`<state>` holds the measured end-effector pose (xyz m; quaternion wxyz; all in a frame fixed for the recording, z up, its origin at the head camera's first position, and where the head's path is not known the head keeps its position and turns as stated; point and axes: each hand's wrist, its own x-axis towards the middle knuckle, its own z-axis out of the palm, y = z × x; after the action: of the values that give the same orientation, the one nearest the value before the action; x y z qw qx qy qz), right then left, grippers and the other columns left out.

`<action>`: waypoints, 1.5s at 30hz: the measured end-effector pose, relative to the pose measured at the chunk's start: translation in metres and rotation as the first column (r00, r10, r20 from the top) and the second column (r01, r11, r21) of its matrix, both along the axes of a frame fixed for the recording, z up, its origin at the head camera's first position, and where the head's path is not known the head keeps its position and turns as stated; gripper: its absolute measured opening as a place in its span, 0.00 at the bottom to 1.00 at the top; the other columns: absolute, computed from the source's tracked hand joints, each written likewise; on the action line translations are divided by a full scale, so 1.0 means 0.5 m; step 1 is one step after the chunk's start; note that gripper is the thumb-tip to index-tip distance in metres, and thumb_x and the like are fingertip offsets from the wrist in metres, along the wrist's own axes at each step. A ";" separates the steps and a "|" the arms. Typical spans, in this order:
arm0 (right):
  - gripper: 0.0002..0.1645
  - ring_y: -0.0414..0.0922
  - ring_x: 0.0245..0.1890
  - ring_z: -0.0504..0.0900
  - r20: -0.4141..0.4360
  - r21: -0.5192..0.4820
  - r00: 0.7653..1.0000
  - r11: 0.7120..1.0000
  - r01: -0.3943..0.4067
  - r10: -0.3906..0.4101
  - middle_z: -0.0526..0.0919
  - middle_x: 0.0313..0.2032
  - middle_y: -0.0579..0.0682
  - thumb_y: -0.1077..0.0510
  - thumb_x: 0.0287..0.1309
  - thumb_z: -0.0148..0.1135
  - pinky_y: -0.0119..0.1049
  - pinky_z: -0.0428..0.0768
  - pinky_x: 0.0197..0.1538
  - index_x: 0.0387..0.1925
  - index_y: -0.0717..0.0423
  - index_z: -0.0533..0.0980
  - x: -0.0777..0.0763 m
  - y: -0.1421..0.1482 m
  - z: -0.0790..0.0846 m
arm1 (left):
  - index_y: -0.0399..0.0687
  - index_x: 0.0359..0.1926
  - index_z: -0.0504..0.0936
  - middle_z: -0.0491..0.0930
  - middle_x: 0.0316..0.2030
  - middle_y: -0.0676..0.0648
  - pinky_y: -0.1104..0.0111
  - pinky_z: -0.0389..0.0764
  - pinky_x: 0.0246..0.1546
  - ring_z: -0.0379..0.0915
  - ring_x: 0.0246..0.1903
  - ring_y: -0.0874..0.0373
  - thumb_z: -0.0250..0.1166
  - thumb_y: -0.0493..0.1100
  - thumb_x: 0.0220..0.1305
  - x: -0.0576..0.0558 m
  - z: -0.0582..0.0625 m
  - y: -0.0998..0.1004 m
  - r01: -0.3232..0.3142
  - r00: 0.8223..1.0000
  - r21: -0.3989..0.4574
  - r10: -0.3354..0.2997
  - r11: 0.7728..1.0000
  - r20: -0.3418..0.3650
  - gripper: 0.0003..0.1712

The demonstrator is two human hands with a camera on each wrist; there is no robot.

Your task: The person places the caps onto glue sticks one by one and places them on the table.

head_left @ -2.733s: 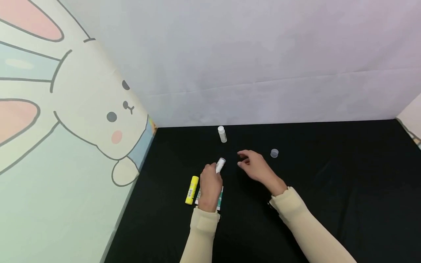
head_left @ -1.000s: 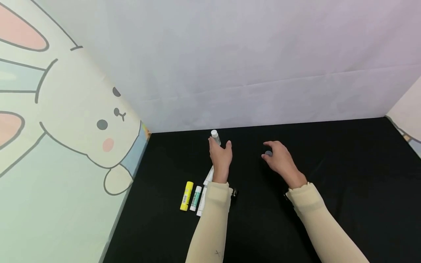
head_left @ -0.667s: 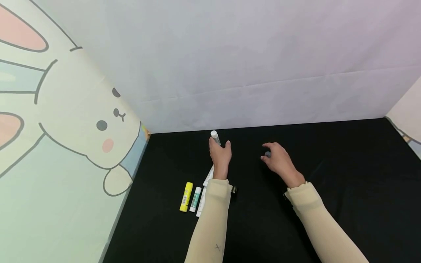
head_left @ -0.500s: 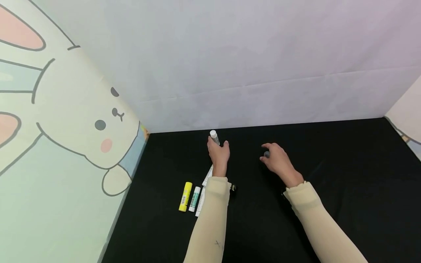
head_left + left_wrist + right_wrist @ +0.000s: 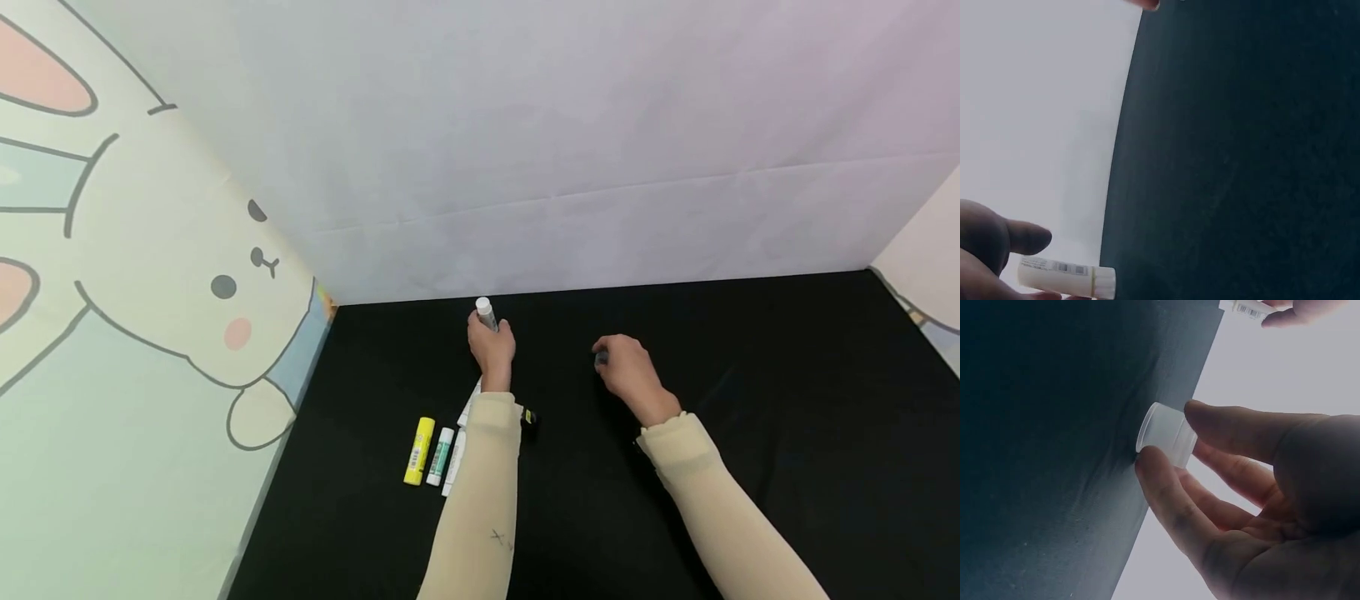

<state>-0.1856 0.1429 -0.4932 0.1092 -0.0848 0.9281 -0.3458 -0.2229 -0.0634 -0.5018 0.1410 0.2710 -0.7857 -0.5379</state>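
Observation:
My left hand (image 5: 491,350) has its fingers and thumb around a white glue stick (image 5: 486,314) that stands upright near the back of the black table. In the left wrist view, the glue stick (image 5: 1063,277) lies between thumb and fingers, its ribbed end towards the table; its barcode label shows. Farther right, my right hand (image 5: 632,375) pinches a small translucent cap (image 5: 1166,434) between thumb and fingers at the table surface. From the head, the fingers mostly hide that cap.
Lying left of my left forearm are a yellow glue stick (image 5: 419,451), a green-and-white glue stick (image 5: 440,457) and a white stick (image 5: 454,463) partly under the sleeve. Another white stick (image 5: 468,403) pokes out near the cuff. A pale wall (image 5: 585,225) borders the table's back.
My left hand let go of a white stick near the others and reached forward to the upright one, its thumb drawing in. My right hand moved to the cap and its fingers have closed on it.

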 end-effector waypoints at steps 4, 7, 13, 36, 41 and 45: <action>0.17 0.61 0.45 0.81 -0.014 -0.015 1.000 1.000 -0.003 0.003 0.79 0.58 0.73 0.70 0.71 0.60 0.53 0.82 0.46 0.59 0.71 0.79 0.005 0.002 0.000 | 0.36 0.70 0.73 0.75 0.69 0.35 0.48 0.71 0.70 0.71 0.70 0.40 0.62 0.34 0.76 -0.004 -0.004 -0.003 -0.035 0.999 0.021 0.035 0.999 -0.017 0.25; 0.17 0.60 0.45 0.82 -0.017 -0.020 1.000 1.000 -0.001 0.001 0.79 0.58 0.73 0.70 0.71 0.60 0.52 0.82 0.46 0.59 0.71 0.79 0.008 0.003 0.001 | 0.37 0.65 0.76 0.78 0.66 0.35 0.48 0.74 0.68 0.74 0.68 0.40 0.63 0.34 0.76 -0.007 -0.008 -0.006 -0.049 0.998 0.023 0.050 0.999 -0.037 0.20; 0.17 0.60 0.45 0.82 -0.005 -0.030 1.000 0.999 0.010 -0.010 0.79 0.58 0.72 0.70 0.71 0.61 0.53 0.82 0.47 0.59 0.71 0.79 0.014 0.005 0.000 | 0.37 0.59 0.80 0.82 0.59 0.36 0.48 0.77 0.65 0.79 0.61 0.40 0.65 0.36 0.76 -0.005 -0.013 -0.008 -0.045 0.998 -0.007 0.045 0.999 -0.050 0.15; 0.17 0.58 0.44 0.84 -0.086 -0.128 0.985 0.982 0.139 -0.150 0.84 0.53 0.69 0.63 0.75 0.62 0.49 0.83 0.43 0.59 0.69 0.81 0.019 0.014 0.017 | 0.41 0.65 0.82 0.84 0.61 0.38 0.50 0.82 0.61 0.82 0.60 0.43 0.66 0.38 0.75 0.061 0.037 0.010 0.167 0.984 -0.136 -0.175 0.976 -0.043 0.20; 0.17 0.56 0.41 0.84 -0.084 -0.150 0.984 0.978 0.142 -0.156 0.84 0.52 0.68 0.63 0.75 0.62 0.45 0.81 0.39 0.59 0.69 0.81 0.022 0.019 0.019 | 0.39 0.65 0.82 0.84 0.61 0.37 0.50 0.82 0.61 0.82 0.60 0.42 0.66 0.38 0.75 0.075 0.031 0.012 0.190 0.980 -0.179 -0.198 0.965 -0.030 0.21; 0.17 0.57 0.44 0.85 -0.088 -0.161 0.984 0.977 0.140 -0.156 0.85 0.53 0.69 0.63 0.75 0.62 0.47 0.82 0.41 0.59 0.69 0.81 0.026 0.022 0.022 | 0.38 0.65 0.82 0.84 0.60 0.36 0.51 0.82 0.60 0.82 0.59 0.43 0.66 0.37 0.75 0.089 0.034 0.014 0.200 0.977 -0.215 -0.211 0.956 -0.030 0.20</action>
<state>-0.1727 0.1539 -0.4820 0.0297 -0.0409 0.9065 -0.4192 -0.1782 -0.0564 -0.4849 0.1330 0.1572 -0.8583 -0.4701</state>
